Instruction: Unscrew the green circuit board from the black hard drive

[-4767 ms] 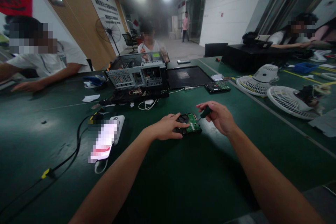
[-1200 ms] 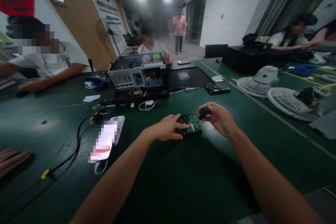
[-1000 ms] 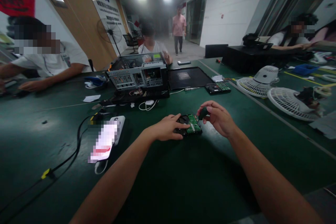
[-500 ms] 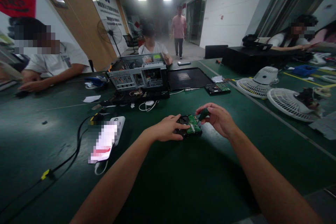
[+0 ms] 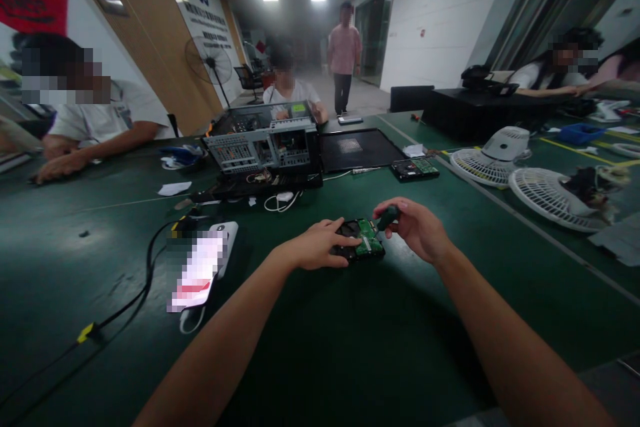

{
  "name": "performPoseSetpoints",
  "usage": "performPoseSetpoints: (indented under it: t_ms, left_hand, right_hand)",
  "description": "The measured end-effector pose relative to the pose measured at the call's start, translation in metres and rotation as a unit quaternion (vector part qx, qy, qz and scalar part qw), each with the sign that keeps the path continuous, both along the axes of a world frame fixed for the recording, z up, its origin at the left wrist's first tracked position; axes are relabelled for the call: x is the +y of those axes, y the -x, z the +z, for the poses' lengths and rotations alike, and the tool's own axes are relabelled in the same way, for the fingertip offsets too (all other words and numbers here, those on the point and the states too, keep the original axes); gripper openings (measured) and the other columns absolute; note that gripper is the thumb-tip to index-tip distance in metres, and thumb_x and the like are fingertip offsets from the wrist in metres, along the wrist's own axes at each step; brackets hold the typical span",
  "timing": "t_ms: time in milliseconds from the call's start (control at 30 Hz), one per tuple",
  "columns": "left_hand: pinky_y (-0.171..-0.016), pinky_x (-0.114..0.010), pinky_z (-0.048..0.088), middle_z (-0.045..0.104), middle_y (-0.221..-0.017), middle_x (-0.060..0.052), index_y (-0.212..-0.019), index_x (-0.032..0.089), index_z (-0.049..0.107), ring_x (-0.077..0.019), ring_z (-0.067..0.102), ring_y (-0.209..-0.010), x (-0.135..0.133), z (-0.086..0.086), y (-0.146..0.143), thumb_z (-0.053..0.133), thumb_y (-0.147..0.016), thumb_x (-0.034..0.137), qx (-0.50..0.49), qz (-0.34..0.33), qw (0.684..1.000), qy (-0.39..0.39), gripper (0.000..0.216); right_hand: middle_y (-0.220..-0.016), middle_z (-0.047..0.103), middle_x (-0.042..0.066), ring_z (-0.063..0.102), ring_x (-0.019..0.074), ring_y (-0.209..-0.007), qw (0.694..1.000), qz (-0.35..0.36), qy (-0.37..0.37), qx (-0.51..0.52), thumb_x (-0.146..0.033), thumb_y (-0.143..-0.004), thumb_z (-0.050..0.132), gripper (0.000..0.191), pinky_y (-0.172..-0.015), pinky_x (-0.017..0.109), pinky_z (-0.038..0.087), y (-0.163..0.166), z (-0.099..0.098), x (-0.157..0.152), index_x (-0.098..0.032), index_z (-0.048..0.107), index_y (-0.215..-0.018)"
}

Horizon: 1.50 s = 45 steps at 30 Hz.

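A hard drive (image 5: 371, 245) lies on the green table with its green circuit board facing up. Spread over its left part, my left hand (image 5: 320, 245) rests with fingers stretched out, pressing on the drive. My right hand (image 5: 413, 225) is closed around the dark green handle of a screwdriver (image 5: 388, 217). The tool is tilted, and its shaft points down at the board's right edge; whether the tip sits in a screw is too small to tell. Part of the drive is hidden under my left fingers.
An opened computer case (image 5: 265, 147) stands ahead, beside a black panel (image 5: 360, 150). Another hard drive (image 5: 415, 168) lies at the right of it. Fan heads (image 5: 550, 197) are farther right. A phone (image 5: 200, 270) and a black cable (image 5: 149, 273) lie to the left. Co-workers sit around the table.
Both hands and the hard drive hold nearly the same positions. In the background, a person in a pink top has walked closer.
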<state>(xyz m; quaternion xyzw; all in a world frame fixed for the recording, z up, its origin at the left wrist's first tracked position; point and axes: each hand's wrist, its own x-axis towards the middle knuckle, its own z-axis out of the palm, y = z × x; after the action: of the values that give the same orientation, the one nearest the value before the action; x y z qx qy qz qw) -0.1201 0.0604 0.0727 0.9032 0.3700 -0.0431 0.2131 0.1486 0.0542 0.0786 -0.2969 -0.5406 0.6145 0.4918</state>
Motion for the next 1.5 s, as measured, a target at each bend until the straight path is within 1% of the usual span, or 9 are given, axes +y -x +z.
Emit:
performPoseSetpoints:
  t_ms: [167,333,467,700,867,1000,1100,1333,1500]
  left_hand:
    - [-0.120,-0.058,0.025,0.006,-0.173,0.001,-0.153,0.048,0.040,-0.0422,0.016,-0.155,0.0000,0.0008,-0.0003,0.060,-0.094,0.055,0.001,-0.005,1.000,-0.002,0.062]
    - [-0.119,-0.059,0.026,0.007,-0.173,-0.001,-0.153,0.048,0.040,-0.0442,0.018,-0.154,-0.0004,0.0013,-0.0001,0.059,-0.094,0.057,-0.001,-0.001,1.000,0.002,0.062]
    - [-0.119,-0.059,0.025,0.007,-0.173,0.000,-0.153,0.048,0.040,-0.0432,0.017,-0.154,0.0007,-0.0006,0.0008,0.060,-0.094,0.057,-0.004,-0.002,1.000,0.004,0.063]
    - [-0.120,-0.058,0.023,0.004,-0.173,0.000,-0.152,0.047,0.041,-0.0423,0.017,-0.155,0.0003,-0.0009,0.0004,0.061,-0.093,0.056,-0.002,0.002,1.000,0.004,0.063]
    - [-0.120,-0.058,0.024,0.004,-0.173,0.000,-0.152,0.048,0.041,-0.0428,0.016,-0.155,-0.0014,0.0030,-0.0009,0.060,-0.094,0.056,-0.003,0.000,1.000,0.006,0.061]
    - [-0.119,-0.059,0.024,0.006,-0.173,0.000,-0.152,0.048,0.041,-0.0429,0.016,-0.155,-0.0011,0.0029,-0.0007,0.060,-0.094,0.056,-0.003,0.004,1.000,0.007,0.062]
    - [-0.120,-0.059,0.024,0.006,-0.173,0.000,-0.152,0.048,0.041,-0.0434,0.016,-0.154,-0.0003,0.0010,0.0002,0.060,-0.094,0.057,-0.005,0.002,1.000,0.006,0.062]
    - [-0.120,-0.058,0.023,0.006,-0.173,0.001,-0.152,0.048,0.040,-0.0417,0.016,-0.155,0.0014,-0.0024,0.0019,0.060,-0.093,0.058,-0.006,0.001,1.000,0.005,0.063]
    - [-0.120,-0.059,0.024,0.005,-0.173,0.001,-0.152,0.049,0.041,-0.0421,0.016,-0.155,0.0003,0.0005,0.0004,0.060,-0.093,0.056,-0.007,0.003,1.000,0.012,0.062]
  right_hand:
    - [-0.097,0.071,0.007,0.065,0.0238,-0.093,1.000,-0.006,0.012,0.000,-0.033,-0.088,0.067,0.012,-0.066,0.034,0.054,0.0014,0.0013,-0.0011,-0.023,0.070,-0.093]
    - [-0.094,0.069,0.006,0.061,0.0198,-0.084,0.999,-0.030,-0.012,-0.032,-0.032,-0.086,0.068,0.022,-0.061,0.030,0.048,0.0019,0.0025,-0.0028,-0.025,0.075,-0.106]
    - [-0.096,0.069,0.006,0.058,0.0179,-0.077,0.997,-0.049,-0.019,-0.052,-0.033,-0.085,0.069,0.016,-0.060,0.031,0.046,0.0011,0.0031,-0.0032,-0.025,0.077,-0.096]
    - [-0.103,0.072,0.010,0.065,0.0254,-0.096,1.000,-0.026,0.011,0.003,-0.039,-0.090,0.064,0.017,-0.059,0.032,0.050,0.0038,0.0035,-0.0020,-0.023,0.069,-0.091]
    - [-0.095,0.070,0.007,0.066,0.0232,-0.091,0.999,-0.039,0.010,0.006,-0.035,-0.089,0.068,0.011,-0.061,0.032,0.052,0.0030,0.0021,-0.0014,-0.024,0.069,-0.092]
    - [-0.095,0.069,0.006,0.063,0.0199,-0.083,0.997,-0.072,-0.017,-0.035,-0.036,-0.088,0.068,0.018,-0.060,0.031,0.049,0.0004,0.0008,0.0001,-0.025,0.075,-0.102]
    - [-0.096,0.070,0.006,0.060,0.0174,-0.077,0.994,-0.091,-0.033,-0.054,-0.036,-0.087,0.070,0.016,-0.059,0.031,0.047,-0.0004,0.0005,0.0006,-0.024,0.078,-0.095]
    - [-0.099,0.071,0.008,0.066,0.0234,-0.092,0.999,-0.046,-0.007,-0.012,-0.037,-0.087,0.069,0.014,-0.059,0.030,0.049,0.0046,0.0034,-0.0026,-0.023,0.068,-0.090]
    - [-0.096,0.071,0.007,0.067,0.0242,-0.092,0.999,-0.032,0.008,0.012,-0.035,-0.089,0.065,0.012,-0.063,0.033,0.052,0.0036,0.0015,-0.0013,-0.024,0.067,-0.095]
